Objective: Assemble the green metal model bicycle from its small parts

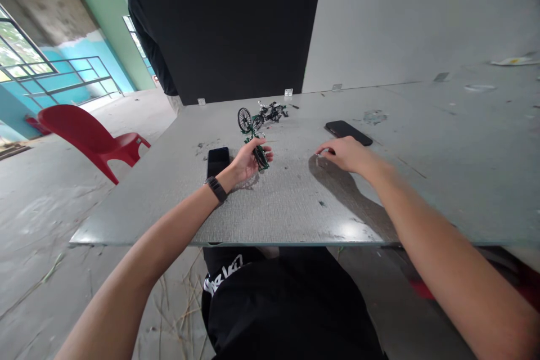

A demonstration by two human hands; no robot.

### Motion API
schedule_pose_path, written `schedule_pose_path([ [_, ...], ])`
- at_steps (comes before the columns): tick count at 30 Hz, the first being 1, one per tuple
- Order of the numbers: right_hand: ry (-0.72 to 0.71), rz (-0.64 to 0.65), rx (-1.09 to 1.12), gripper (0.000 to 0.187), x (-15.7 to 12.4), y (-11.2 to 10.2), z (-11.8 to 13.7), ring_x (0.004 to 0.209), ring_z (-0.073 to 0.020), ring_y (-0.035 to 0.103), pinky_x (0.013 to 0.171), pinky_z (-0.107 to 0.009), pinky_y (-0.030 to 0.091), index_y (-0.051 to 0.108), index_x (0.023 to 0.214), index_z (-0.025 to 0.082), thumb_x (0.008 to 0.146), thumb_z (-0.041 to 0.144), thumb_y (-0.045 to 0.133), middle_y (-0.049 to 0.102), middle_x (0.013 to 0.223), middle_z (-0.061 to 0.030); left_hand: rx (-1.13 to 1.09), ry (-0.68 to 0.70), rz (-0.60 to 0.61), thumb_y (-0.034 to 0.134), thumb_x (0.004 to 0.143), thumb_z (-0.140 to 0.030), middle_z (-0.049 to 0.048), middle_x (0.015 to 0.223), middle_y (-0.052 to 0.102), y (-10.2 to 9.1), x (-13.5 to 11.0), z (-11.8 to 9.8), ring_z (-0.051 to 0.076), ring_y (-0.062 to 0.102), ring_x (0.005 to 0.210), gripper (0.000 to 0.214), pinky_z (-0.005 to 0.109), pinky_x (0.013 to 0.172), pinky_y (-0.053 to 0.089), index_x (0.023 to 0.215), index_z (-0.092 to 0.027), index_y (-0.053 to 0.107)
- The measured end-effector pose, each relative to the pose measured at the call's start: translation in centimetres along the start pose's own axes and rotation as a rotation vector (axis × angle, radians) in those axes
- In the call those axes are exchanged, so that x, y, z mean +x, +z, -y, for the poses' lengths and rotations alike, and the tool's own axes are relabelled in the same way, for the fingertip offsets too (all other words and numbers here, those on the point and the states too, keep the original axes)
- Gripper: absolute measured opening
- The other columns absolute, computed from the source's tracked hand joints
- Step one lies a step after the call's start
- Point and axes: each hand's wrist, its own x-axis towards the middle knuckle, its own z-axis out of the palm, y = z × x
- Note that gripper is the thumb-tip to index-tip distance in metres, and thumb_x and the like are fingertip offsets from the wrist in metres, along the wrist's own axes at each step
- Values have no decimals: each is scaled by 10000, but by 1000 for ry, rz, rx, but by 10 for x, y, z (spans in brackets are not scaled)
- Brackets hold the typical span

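Note:
My left hand (248, 161), a dark watch on its wrist, is closed round a green model bicycle (261, 158) just above the table. Part of the model is hidden by the fingers. A small black spoked wheel (244, 120) shows beyond the hand; whether it belongs to the held model I cannot tell. Right behind lie black and silver model bicycle parts (274, 112). My right hand (343, 153) hovers low over the table to the right, thumb and forefinger pinched together at a tiny pale piece too small to name.
A black phone (218, 162) lies by my left wrist, and another dark phone (348, 132) lies behind my right hand. Black and grey panels (236, 22) stand along the back of the grey table (270, 219). A red chair (93, 135) and a person's dark sleeve (149, 39) are at left.

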Motion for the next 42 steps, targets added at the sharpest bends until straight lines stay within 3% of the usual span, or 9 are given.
schedule_pose_path([
  [5,-43,31,72,323,1,-6,25,701,-216,643,641,-321,422,777,1093,222,955,295,494,757,842,-86,7,-1,-9,674,864,-289,58,776,712,1,-2,-1,148,682,686,177,252,658,536,974,-151,661],
  [11,-114,65,50,270,4,4,42,718,-206,644,661,-314,406,765,1054,238,956,267,515,753,837,-70,13,16,47,715,835,-305,55,812,724,-3,0,2,149,691,707,230,248,643,531,1003,-154,668],
  [21,-133,71,77,236,1,5,50,724,-198,643,651,-308,397,730,1040,237,957,216,510,750,875,-71,32,10,76,720,832,-324,53,815,725,-5,3,4,151,698,722,240,247,646,537,998,-156,678],
  [30,-96,94,70,367,1,5,49,667,-195,641,623,-313,401,713,1250,224,975,283,477,764,854,-80,37,-6,86,714,834,-318,51,780,717,-5,3,5,148,691,694,216,243,627,533,968,-152,676],
  [36,-110,112,70,333,-1,1,52,755,-216,672,640,-309,413,750,1180,233,985,259,482,771,950,-107,36,1,77,714,835,-311,52,800,720,-3,1,4,148,689,699,204,253,646,535,959,-155,667],
  [42,-115,121,99,330,-1,1,49,726,-222,666,654,-327,432,759,1169,225,977,251,491,765,895,-101,45,12,85,737,823,-323,45,806,715,-5,1,4,150,693,713,242,255,650,533,979,-153,664],
])
